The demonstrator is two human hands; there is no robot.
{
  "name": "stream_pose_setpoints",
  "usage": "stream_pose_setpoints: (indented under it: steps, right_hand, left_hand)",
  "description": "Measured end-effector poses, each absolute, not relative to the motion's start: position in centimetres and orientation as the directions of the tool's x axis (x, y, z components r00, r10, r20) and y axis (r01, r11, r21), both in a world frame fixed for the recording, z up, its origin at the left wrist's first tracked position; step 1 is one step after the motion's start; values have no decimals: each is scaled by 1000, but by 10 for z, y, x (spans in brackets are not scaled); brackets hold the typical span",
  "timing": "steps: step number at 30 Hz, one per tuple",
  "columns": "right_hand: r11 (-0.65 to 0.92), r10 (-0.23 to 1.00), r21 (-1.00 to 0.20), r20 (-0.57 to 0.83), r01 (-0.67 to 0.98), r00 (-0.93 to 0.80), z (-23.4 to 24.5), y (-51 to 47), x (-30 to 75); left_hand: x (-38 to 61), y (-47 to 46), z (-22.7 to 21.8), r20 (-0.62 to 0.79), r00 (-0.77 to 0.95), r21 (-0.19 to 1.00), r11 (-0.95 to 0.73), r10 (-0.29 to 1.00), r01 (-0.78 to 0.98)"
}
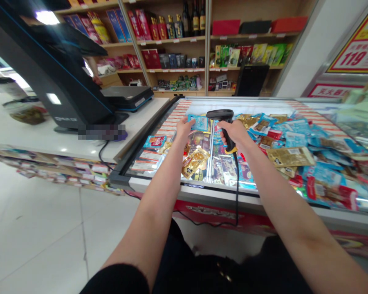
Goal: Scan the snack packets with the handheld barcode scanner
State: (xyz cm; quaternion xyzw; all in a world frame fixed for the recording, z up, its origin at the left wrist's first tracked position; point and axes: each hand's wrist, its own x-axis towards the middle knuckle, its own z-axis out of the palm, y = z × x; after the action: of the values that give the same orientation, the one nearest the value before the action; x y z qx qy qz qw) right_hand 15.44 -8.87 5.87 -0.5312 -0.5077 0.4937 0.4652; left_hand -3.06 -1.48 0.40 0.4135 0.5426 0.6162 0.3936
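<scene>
My left hand grips a light-blue snack packet by its left side, above the glass top of a chest freezer. My right hand is wrapped round the handle of a black barcode scanner, whose head points left over the packet. A black cable hangs from the handle. Below my left hand lie gold packets and a blue-and-red packet. Right of the scanner spreads a heap of blue, gold and red packets.
At the left, a white counter carries a black checkout machine and a weighing scale. Stocked shelves stand behind the freezer. Another person's hand shows behind the machine.
</scene>
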Motion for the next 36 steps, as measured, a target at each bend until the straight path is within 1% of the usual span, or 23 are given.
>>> stream_pose_setpoints:
  steps: [3, 5, 10, 12, 16, 19, 26, 29, 36]
  right_hand:
    - [-41, 999, -993, -43, 113, -12, 57, -89, 155]
    - [-17, 999, -987, -23, 161, -36, 54, -87, 156]
    - [102, 990, -917, 57, 386, -126, 46, -82, 158]
    - [122, 987, -891, 62, 438, -150, 46, -82, 158]
    - [136, 981, -865, 51, 483, -187, 47, -84, 158]
    - [157, 976, -845, 53, 511, -212, 47, -85, 159]
    - [152, 975, -812, 29, 563, -221, 53, -91, 157]
    - [139, 976, -797, 9, 587, -219, 55, -92, 157]
    - [173, 972, -755, 30, 633, -231, 55, -92, 160]
  left_hand:
    - [-41, -12, 6, 16, -325, 977, -84, 946, -196]
    - [-47, -8, 5, 28, -353, 973, -107, 935, -206]
    - [-54, -1, 2, 100, -456, 978, -171, 884, -117]
    - [-56, 0, 2, 118, -478, 979, -182, 870, -90]
    - [-58, 4, -1, 134, -479, 980, -189, 868, -67]
    - [-60, 8, -5, 172, -467, 978, -207, 868, -24]
    - [-63, 12, -10, 300, -453, 953, -240, 839, 186]
    - [-63, 12, -10, 318, -419, 946, -255, 850, 200]
    - [-53, 9, -8, 330, -383, 940, -262, 863, 220]
